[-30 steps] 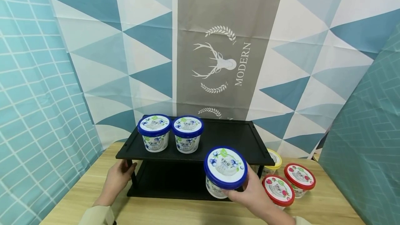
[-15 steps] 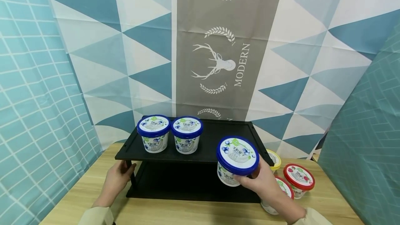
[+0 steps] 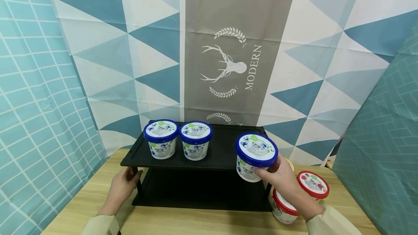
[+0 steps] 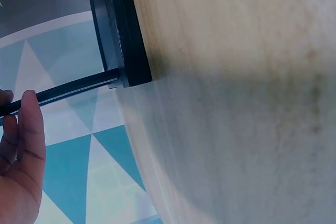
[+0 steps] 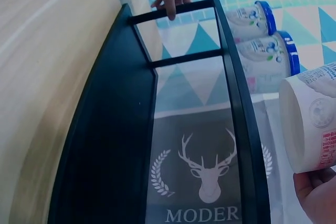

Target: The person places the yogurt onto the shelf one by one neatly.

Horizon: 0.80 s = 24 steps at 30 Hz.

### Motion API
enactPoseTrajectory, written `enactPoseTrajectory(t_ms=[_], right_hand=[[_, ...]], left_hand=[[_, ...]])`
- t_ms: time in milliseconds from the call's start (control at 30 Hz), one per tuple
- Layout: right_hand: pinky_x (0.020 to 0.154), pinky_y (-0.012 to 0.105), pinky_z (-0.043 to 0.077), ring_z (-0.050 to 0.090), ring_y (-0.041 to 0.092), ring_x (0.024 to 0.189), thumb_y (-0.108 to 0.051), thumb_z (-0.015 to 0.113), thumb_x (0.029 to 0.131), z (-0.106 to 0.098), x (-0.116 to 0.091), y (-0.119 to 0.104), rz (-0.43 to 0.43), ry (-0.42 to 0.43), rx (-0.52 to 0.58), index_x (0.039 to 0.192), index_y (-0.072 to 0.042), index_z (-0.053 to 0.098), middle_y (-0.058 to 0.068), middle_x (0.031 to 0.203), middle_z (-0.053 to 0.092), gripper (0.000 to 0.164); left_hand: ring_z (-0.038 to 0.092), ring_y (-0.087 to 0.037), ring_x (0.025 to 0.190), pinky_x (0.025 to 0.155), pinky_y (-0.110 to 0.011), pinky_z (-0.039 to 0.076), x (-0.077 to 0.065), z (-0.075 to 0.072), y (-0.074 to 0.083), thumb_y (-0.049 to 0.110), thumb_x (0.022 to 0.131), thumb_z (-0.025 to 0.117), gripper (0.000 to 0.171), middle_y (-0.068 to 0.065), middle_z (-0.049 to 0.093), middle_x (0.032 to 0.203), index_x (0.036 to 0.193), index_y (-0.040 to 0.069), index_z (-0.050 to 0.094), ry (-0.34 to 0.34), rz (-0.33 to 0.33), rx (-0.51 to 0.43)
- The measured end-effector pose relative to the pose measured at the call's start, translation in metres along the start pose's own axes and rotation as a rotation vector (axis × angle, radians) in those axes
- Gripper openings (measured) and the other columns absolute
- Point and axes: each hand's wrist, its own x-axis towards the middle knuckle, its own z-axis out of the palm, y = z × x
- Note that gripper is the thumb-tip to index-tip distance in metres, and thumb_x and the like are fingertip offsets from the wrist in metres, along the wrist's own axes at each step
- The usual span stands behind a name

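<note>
Blue-lidded tub sits gripped in the right hand.

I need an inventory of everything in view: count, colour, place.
Wood-grain table: 1, pale brown, lower head view
Rectangular two-tier rack: 1, black, on table
Round blue-lidded tubs: 3, white and blue, two on rack's upper left, one held near its right end
Round red-lidded tubs: 2, white and red, right of rack
Round yellow-lidded tub: 1, yellow rim showing, right of rack, mostly hidden
Creased triangle-print backdrop: 1, blue, white and grey, behind rack
Patterned side sheets: 2, pale blue left, teal right
Small object: 1, black, bottom edge, unidentifiable
Long sleeves: 2, cream, on forearms
Left-hand grip: 1, bare, holding rack's front left leg
Right-hand grip: 1, bare, holding third blue-lidded tub
</note>
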Motion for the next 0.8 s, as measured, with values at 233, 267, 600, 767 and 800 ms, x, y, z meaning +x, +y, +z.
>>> enactPoseTrajectory(t_ms=[233, 267, 600, 767, 800], right_hand=[[0.088, 0.047, 0.043, 0.042, 0.039, 0.117, -0.016, 0.065, 0.078, -0.007, 0.009, 0.0, -0.025, 0.012, -0.013, 0.133, -0.01, 0.022, 0.017, 0.132, 0.038, 0.07], [0.087, 0.047, 0.044, 0.043, 0.04, 0.117, -0.016, 0.065, 0.079, -0.008, 0.01, 0.0, -0.039, 0.014, -0.014, 0.133, -0.01, 0.022, 0.017, 0.132, 0.038, 0.07], [0.091, 0.048, 0.04, 0.041, 0.038, 0.119, -0.019, 0.064, 0.08, -0.014, 0.025, 0.006, -0.055, 0.018, -0.004, 0.135, -0.01, 0.021, 0.017, 0.133, 0.037, 0.069], [0.092, 0.05, 0.038, 0.04, 0.039, 0.12, -0.022, 0.065, 0.079, -0.015, 0.03, 0.008, -0.031, 0.012, -0.013, 0.135, -0.01, 0.021, 0.016, 0.133, 0.037, 0.072], [0.092, 0.05, 0.038, 0.04, 0.039, 0.12, -0.022, 0.065, 0.079, -0.015, 0.031, 0.008, -0.028, 0.01, -0.014, 0.135, -0.011, 0.021, 0.016, 0.133, 0.037, 0.072]], left_hand=[[0.047, -0.006, 0.049, 0.046, -0.022, 0.04, 0.002, 0.002, -0.001, 0.024, 0.088, 0.053, 0.018, -0.003, 0.049, 0.062, 0.08, 0.011, 0.043, 0.004, 0.008, 0.006], [0.047, -0.006, 0.049, 0.046, -0.022, 0.039, 0.002, 0.002, -0.001, 0.024, 0.088, 0.053, 0.018, -0.003, 0.049, 0.062, 0.08, 0.011, 0.043, 0.006, 0.01, 0.007], [0.047, -0.007, 0.049, 0.046, -0.022, 0.04, 0.001, 0.002, -0.002, 0.017, 0.087, 0.055, 0.013, -0.003, 0.048, 0.063, 0.082, 0.012, 0.044, -0.001, 0.006, 0.011], [0.046, -0.008, 0.049, 0.045, -0.022, 0.04, 0.001, 0.001, -0.002, 0.02, 0.088, 0.054, 0.014, -0.004, 0.048, 0.062, 0.082, 0.011, 0.044, -0.002, -0.003, 0.011], [0.046, -0.008, 0.049, 0.045, -0.022, 0.04, 0.001, 0.001, -0.001, 0.021, 0.088, 0.054, 0.015, -0.004, 0.048, 0.062, 0.081, 0.011, 0.044, -0.005, -0.008, 0.013]])
